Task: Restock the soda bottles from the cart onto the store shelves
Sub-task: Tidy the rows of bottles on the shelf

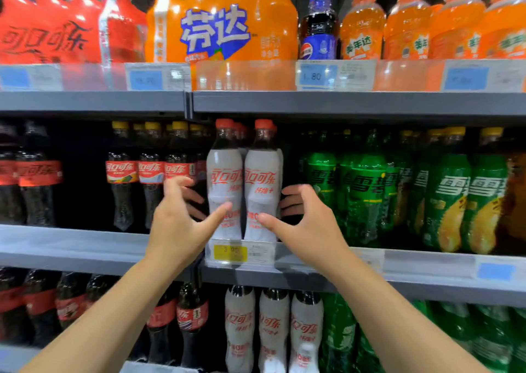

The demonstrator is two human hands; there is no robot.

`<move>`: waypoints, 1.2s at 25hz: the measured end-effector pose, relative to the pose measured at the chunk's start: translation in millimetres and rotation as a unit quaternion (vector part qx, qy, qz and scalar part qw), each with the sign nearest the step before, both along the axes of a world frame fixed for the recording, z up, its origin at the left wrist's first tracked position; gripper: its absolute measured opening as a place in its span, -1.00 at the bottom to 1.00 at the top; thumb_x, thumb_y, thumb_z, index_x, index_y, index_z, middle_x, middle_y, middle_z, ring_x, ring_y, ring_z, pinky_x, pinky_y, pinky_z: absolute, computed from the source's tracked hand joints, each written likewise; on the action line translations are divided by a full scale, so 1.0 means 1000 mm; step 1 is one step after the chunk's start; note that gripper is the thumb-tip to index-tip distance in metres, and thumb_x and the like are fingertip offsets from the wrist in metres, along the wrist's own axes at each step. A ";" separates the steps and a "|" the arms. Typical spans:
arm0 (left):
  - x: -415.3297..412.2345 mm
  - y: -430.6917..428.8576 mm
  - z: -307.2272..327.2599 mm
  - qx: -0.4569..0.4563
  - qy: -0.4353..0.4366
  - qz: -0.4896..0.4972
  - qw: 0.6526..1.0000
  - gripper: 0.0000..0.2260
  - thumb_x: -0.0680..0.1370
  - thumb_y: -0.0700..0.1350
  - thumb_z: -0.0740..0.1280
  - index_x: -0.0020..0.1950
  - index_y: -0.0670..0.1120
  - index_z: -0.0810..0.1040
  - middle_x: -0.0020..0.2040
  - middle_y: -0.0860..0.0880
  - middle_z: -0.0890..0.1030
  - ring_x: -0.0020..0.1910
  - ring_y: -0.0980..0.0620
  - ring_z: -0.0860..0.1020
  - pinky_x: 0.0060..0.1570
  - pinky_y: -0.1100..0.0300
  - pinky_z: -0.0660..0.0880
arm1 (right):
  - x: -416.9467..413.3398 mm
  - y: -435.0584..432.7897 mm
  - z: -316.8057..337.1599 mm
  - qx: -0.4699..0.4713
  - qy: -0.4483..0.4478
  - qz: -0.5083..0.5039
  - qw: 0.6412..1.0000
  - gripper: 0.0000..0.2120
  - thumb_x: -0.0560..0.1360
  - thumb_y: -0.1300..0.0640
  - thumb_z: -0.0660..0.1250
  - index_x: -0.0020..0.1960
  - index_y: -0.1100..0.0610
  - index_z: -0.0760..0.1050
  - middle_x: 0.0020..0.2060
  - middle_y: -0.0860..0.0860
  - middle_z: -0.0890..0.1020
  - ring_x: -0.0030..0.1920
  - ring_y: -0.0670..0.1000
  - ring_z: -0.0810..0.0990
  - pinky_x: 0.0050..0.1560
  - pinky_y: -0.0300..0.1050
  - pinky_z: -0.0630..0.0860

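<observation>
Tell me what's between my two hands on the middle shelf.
Two white-label cola bottles with red caps stand side by side between the left hand and right hand, a thumb on each, seen in the head view.

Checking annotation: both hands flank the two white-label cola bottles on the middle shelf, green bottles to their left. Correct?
No. The green bottles stand to the right of the white-label cola bottles; yellow-capped cola bottles sit to the left. The head view shows it. The left hand and right hand do flank them on the middle shelf.
</observation>
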State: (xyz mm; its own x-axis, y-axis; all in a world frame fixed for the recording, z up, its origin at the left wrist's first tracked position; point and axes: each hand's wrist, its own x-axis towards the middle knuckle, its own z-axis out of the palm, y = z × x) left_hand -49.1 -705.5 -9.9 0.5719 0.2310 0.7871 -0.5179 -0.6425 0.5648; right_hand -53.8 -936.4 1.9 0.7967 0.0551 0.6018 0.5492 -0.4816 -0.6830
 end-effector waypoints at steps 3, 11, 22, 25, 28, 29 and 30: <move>0.011 0.004 -0.007 0.074 0.108 -0.025 0.991 -0.30 0.22 0.45 0.49 0.14 0.08 0.37 -0.09 0.17 0.62 -0.15 0.23 0.61 -0.21 0.22 0.56 | 0.015 0.013 -0.002 0.034 0.032 -0.040 0.998 -0.46 0.22 -0.29 0.63 0.01 -0.11 0.45 -0.08 -0.17 0.64 -0.10 -0.22 0.63 -0.18 -0.32 0.54; 0.025 0.022 0.004 0.068 0.209 -0.107 0.970 -0.39 0.10 0.43 0.53 0.02 0.18 0.53 -0.12 0.22 0.70 -0.15 0.28 0.66 -0.21 0.19 0.63 | 0.020 0.005 0.001 -0.012 0.081 0.004 0.997 -0.66 0.35 -0.20 0.59 0.01 -0.05 0.64 -0.14 -0.14 0.74 -0.12 -0.19 0.70 -0.03 -0.10 0.67; 0.015 0.022 0.007 0.074 0.223 -0.175 0.956 -0.51 0.42 0.10 0.57 0.29 0.07 0.52 0.04 0.11 0.71 0.02 0.17 0.68 0.08 0.01 0.64 | 0.011 0.006 -0.001 -0.016 0.098 0.042 0.994 -0.66 0.51 -0.09 0.49 0.24 -0.02 0.64 -0.04 -0.14 0.75 -0.06 -0.13 0.72 -0.07 -0.04 0.71; 0.014 0.022 0.008 0.073 0.231 -0.180 0.953 -0.49 0.42 0.09 0.56 0.31 0.05 0.52 0.06 0.09 0.71 0.04 0.15 0.67 0.06 0.02 0.64 | 0.010 0.005 -0.004 -0.008 0.102 0.041 0.994 -0.69 0.51 -0.07 0.49 0.23 -0.04 0.64 -0.05 -0.16 0.75 -0.09 -0.14 0.72 -0.17 -0.08 0.72; 0.016 0.022 0.008 0.072 0.228 -0.193 0.952 -0.50 0.42 0.08 0.56 0.32 0.06 0.52 0.06 0.10 0.71 0.04 0.16 0.67 0.05 0.05 0.64 | 0.013 0.004 -0.005 0.003 0.106 0.046 0.993 -0.70 0.52 -0.06 0.49 0.23 -0.04 0.65 -0.05 -0.16 0.75 -0.07 -0.15 0.72 -0.14 -0.07 0.72; 0.016 0.022 0.008 0.073 0.226 -0.198 0.951 -0.50 0.42 0.07 0.56 0.32 0.06 0.52 0.07 0.10 0.70 0.06 0.16 0.66 0.04 0.05 0.64 | 0.013 0.005 -0.005 0.006 0.110 0.049 0.993 -0.72 0.52 -0.05 0.49 0.22 -0.05 0.65 -0.04 -0.16 0.75 -0.06 -0.14 0.72 -0.12 -0.07 0.72; 0.015 0.022 0.008 0.073 0.224 -0.204 0.950 -0.50 0.43 0.07 0.56 0.32 0.07 0.52 0.08 0.11 0.70 0.06 0.16 0.66 0.03 0.06 0.64 | 0.013 0.005 -0.005 0.006 0.113 0.051 0.992 -0.73 0.53 -0.06 0.48 0.21 -0.07 0.64 -0.04 -0.17 0.75 -0.05 -0.14 0.72 -0.10 -0.07 0.72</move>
State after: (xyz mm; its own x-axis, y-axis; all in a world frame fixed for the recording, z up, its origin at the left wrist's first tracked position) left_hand -33.8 -683.2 -2.2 0.8757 -0.1756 0.4498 -0.4694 -0.5279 0.7078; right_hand -41.3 -931.4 -3.3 0.9018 0.1359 0.4102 0.4272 -0.4234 -0.7989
